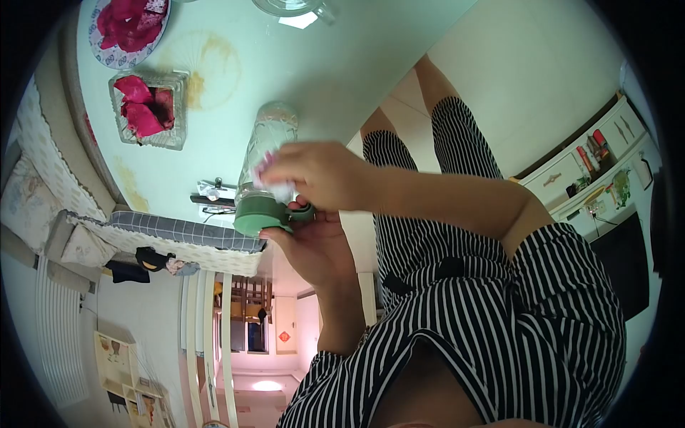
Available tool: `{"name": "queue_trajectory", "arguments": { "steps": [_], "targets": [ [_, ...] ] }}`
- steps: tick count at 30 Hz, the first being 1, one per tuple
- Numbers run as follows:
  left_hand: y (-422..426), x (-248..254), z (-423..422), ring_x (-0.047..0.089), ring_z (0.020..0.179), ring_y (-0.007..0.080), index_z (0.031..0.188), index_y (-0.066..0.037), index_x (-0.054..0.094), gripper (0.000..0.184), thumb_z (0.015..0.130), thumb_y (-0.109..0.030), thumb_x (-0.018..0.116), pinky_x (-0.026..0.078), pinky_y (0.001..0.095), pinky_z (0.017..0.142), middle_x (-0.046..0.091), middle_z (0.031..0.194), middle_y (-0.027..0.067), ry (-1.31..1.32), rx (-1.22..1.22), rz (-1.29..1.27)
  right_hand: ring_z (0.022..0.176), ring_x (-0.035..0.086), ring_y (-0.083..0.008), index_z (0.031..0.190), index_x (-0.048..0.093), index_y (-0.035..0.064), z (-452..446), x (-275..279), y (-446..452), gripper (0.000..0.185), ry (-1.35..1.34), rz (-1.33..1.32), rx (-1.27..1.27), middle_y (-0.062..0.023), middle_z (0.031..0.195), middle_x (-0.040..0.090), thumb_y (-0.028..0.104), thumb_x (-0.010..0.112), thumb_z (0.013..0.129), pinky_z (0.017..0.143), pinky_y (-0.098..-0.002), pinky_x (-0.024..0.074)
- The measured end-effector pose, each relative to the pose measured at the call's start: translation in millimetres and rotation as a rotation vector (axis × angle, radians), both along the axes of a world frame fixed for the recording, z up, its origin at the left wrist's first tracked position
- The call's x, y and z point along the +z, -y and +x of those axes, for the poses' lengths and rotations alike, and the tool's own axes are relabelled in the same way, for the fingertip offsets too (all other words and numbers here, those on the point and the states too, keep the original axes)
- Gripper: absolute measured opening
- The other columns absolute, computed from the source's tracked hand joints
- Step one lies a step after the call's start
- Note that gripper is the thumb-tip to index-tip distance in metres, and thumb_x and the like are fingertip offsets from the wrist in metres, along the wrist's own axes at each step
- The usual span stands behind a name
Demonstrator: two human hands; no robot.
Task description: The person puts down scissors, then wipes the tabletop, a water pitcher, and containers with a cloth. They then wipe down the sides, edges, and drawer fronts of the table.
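A clear bottle (pixel 271 132) with a green lid (pixel 258 214) is over the pale table, near the middle of the view. My left hand (pixel 314 246) is closed on the lid and its loop handle, thumb along the lid's edge. Just above it, my right hand (pixel 317 171) is closed on a pink and white cloth (pixel 267 175), pressed against the bottle beside the lid. The cloth and the fingertips around it are blurred. The bottle's far end lies away from both hands.
On the table (pixel 321 71) are a square glass dish (pixel 178 128) with red peels, a patterned plate (pixel 107 53) with more peels, a glass vessel (pixel 289 6) and small dark items (pixel 214 200). A sofa (pixel 171 235) lies beyond. White drawers (pixel 564 175) stand at the right.
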State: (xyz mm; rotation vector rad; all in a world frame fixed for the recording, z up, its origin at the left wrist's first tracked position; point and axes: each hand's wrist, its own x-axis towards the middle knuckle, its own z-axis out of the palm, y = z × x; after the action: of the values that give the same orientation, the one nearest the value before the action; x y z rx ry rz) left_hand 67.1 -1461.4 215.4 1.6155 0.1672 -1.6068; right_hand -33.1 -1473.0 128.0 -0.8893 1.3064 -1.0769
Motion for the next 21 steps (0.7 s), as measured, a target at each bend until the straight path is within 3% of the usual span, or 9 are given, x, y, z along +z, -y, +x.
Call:
{"name": "queue_trajectory", "arguments": {
  "steps": [1,3,5,7,11,15,17,19,21],
  "targets": [
    [8,2,-13,0.060,0.111,0.0259,0.112,-0.003,0.058,0.060,0.095,-0.060,0.052,0.045,0.0405,0.106,0.062,0.110,0.0086,0.089,0.018,-0.005,0.088,0.065,-0.0247,0.109,0.071,0.0137,-5,10,-2,0.035,0.003,-0.055,0.023,-0.0070,0.094,0.065,-0.004,0.062,0.080,0.076,-0.0364,0.0543],
    [11,2,-20,0.062,0.102,0.0244,0.110,-0.004,0.059,0.060,0.096,-0.061,0.049,0.048,0.0392,0.099,0.064,0.110,0.0092,0.163,0.078,0.043,0.086,0.065,-0.0244,0.109,0.071,0.0157,-2,3,-5,0.036,0.023,-0.049,0.043,-0.0063,0.093,0.064,-0.004,0.061,0.081,0.076,-0.0366,0.0544],
    [-3,-5,8,0.061,0.097,0.0232,0.114,-0.005,0.056,0.059,0.097,-0.061,0.047,0.048,0.0391,0.095,0.064,0.105,0.0077,-0.090,-0.056,-0.046,0.088,0.066,-0.0261,0.110,0.071,0.0170,3,-20,0,0.035,0.010,0.072,0.012,-0.0072,0.097,0.066,-0.003,0.061,0.083,0.077,-0.0371,0.0547],
    [-6,-5,9,0.060,0.093,0.0225,0.113,-0.005,0.056,0.059,0.097,-0.061,0.047,0.049,0.0386,0.092,0.064,0.102,0.0071,-0.056,-0.040,-0.023,0.094,0.067,-0.0296,0.111,0.071,0.0167,14,-68,7,0.033,-0.125,-0.008,-0.093,-0.0086,0.109,0.069,-0.001,0.058,0.086,0.079,-0.0393,0.0550],
    [-3,-5,14,0.058,0.088,0.0213,0.105,-0.005,0.057,0.059,0.096,-0.062,0.049,0.049,0.0367,0.083,0.061,0.097,0.0060,0.142,-0.103,0.018,0.094,0.067,-0.0297,0.107,0.072,0.0151,16,-122,20,0.030,-0.384,0.202,0.003,-0.0109,0.105,0.069,-0.001,0.057,0.087,0.081,-0.0390,0.0546],
    [9,-5,50,0.058,0.086,0.0209,0.105,-0.005,0.056,0.058,0.097,-0.062,0.048,0.050,0.0374,0.081,0.060,0.094,0.0058,0.192,-0.212,0.003,0.094,0.066,-0.0290,0.107,0.072,0.0138,16,-65,34,0.032,-0.234,0.301,0.111,-0.0104,0.106,0.068,-0.004,0.059,0.085,0.081,-0.0382,0.0543],
    [14,-4,72,0.058,0.084,0.0202,0.112,-0.004,0.053,0.058,0.100,-0.060,0.043,0.050,0.0369,0.083,0.058,0.093,0.0062,0.180,-0.488,0.001,0.094,0.066,-0.0279,0.107,0.073,0.0139,19,-27,31,0.034,-0.080,-0.069,0.044,-0.0087,0.107,0.068,-0.007,0.060,0.084,0.083,-0.0376,0.0539],
    [16,-1,80,0.059,0.084,0.0202,0.112,-0.003,0.057,0.057,0.101,-0.057,0.045,0.049,0.0364,0.082,0.060,0.093,0.0071,0.185,-0.495,-0.041,0.096,0.065,-0.0289,0.107,0.074,0.0141,20,-21,35,0.034,-0.055,-0.128,0.049,-0.0088,0.105,0.068,-0.005,0.058,0.083,0.084,-0.0388,0.0537],
    [17,-3,95,0.059,0.084,0.0200,0.106,-0.002,0.061,0.057,0.101,-0.057,0.047,0.049,0.0358,0.082,0.063,0.093,0.0075,0.209,-0.666,0.001,0.098,0.065,-0.0298,0.106,0.074,0.0144,23,-31,43,0.034,-0.036,-0.190,0.056,-0.0088,0.102,0.068,-0.002,0.056,0.083,0.084,-0.0401,0.0536]
  ]
}}
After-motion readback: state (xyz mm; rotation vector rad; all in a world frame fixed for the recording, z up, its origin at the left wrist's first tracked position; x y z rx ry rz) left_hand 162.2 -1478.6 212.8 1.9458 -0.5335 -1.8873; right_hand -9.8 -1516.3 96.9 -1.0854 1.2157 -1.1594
